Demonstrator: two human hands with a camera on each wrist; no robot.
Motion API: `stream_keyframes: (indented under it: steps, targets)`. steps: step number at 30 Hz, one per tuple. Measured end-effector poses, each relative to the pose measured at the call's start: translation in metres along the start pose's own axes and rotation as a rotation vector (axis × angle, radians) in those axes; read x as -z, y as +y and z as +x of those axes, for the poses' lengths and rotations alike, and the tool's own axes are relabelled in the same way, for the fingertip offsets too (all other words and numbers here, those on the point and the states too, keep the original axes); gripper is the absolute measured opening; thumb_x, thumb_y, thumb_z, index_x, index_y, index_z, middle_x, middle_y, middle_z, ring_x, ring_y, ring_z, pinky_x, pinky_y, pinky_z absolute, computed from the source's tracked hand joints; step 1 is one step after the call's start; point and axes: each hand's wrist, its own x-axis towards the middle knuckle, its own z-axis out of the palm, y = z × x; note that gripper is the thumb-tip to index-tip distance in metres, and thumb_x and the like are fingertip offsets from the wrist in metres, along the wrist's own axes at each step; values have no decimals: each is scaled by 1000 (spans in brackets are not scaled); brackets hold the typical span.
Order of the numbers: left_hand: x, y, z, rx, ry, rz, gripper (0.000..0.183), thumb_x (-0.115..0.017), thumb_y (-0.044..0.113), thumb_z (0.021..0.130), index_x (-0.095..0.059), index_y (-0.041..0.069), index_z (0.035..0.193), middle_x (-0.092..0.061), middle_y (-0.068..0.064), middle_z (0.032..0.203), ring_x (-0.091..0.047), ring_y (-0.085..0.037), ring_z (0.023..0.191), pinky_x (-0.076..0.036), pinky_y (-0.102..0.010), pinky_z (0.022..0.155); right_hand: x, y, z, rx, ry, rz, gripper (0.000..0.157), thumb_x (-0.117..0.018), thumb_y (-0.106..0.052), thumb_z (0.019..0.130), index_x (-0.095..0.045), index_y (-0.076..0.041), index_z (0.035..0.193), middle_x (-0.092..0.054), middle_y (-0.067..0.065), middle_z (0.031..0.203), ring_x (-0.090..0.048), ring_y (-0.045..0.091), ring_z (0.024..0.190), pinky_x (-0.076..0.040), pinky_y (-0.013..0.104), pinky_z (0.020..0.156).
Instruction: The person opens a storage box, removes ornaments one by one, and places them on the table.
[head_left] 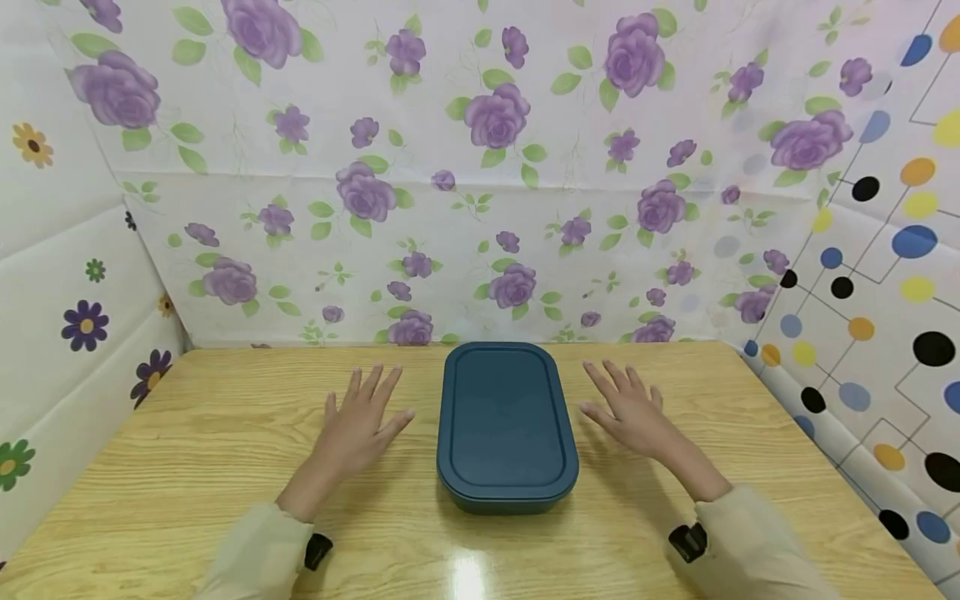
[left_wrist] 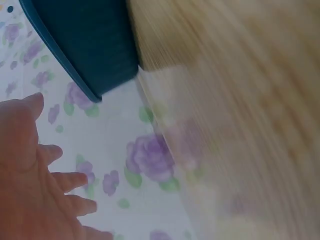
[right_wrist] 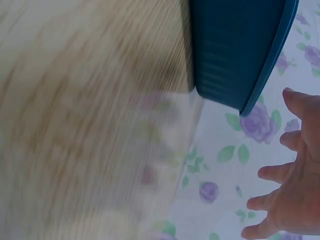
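A dark blue rectangular container with rounded corners and a fitted lid (head_left: 507, 421) stands on the wooden table, its long side pointing away from me. To its left, my left hand (head_left: 358, 429) is held with fingers spread, apart from the container. My right hand (head_left: 628, 412) mirrors it on the other side, fingers also spread and holding nothing. In the left wrist view the container's side wall (left_wrist: 90, 40) shows beyond the thumb. The right wrist view shows the opposite wall (right_wrist: 230, 50), with a gap to the fingers. What is inside the container is hidden by the lid.
The light wood table (head_left: 225, 433) reaches back to a white cloth wall with purple roses (head_left: 495, 208). A flower-print sheet (head_left: 67, 350) bounds the left side, and a dotted sheet (head_left: 885, 333) the right. Black straps are on both wrists.
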Motion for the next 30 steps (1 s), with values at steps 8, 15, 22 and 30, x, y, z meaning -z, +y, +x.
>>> stream_keyframes:
  steps: [8,15,22,30]
  targets:
    - [-12,16,10,-39,-32,-366,62,-44,38,95,-23,8,145,-23,-20,146,-19,-40,134,-21,-59,103,-7,-12,7,108,-38,231,63,-44,-36,96,-18,-6,146,-24,26,144,-24,46,129,-24,66,96]
    - [-19,31,14,65,-79,-590,58,-47,39,94,-31,13,143,-37,-21,139,-39,-40,123,-37,-54,95,-12,-17,11,111,-122,407,63,-42,-35,97,-18,-3,145,-21,22,147,-30,43,128,-31,56,98]
    - [-21,43,16,207,-144,-833,53,-55,29,91,-38,12,139,-41,-20,135,-46,-36,118,-46,-47,88,-11,-26,12,27,-166,526,59,-44,-35,96,-28,-2,142,-33,24,141,-45,38,117,-44,45,89]
    - [-30,50,21,271,-117,-840,49,-63,17,86,-47,10,132,-44,-20,131,-54,-32,107,-54,-35,68,-16,-26,13,-24,-186,644,64,-59,-26,89,-31,1,140,-43,26,127,-63,25,89,-53,33,73]
